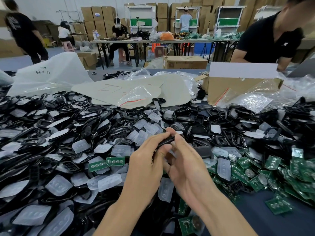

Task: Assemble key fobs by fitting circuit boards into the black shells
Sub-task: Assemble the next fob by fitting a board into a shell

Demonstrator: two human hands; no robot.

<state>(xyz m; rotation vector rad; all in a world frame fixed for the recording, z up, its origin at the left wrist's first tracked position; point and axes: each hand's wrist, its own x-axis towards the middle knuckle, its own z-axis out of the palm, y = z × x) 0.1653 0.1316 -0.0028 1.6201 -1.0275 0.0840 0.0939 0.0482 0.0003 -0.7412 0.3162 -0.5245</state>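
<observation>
My left hand [148, 160] and my right hand [185, 160] meet at the centre of the view and both pinch one black key fob shell [166, 141] between fingers and thumbs, held above the pile. Most of the shell is hidden by my fingers, so I cannot tell whether a board sits inside it. A large heap of black shells [56, 126] mixed with translucent rubber button pads [58, 184] covers the table to the left and ahead. Green circuit boards [272, 174] with round metal contacts lie heaped at the right, and two of them [106, 163] lie left of my hands.
An open cardboard box [238, 89] and clear plastic bags [252, 101] stand at the back right, a beige sheet [136, 89] at the back centre. A person in a black shirt [269, 38] leans over the far right. Bare blue table [265, 222] shows at bottom right.
</observation>
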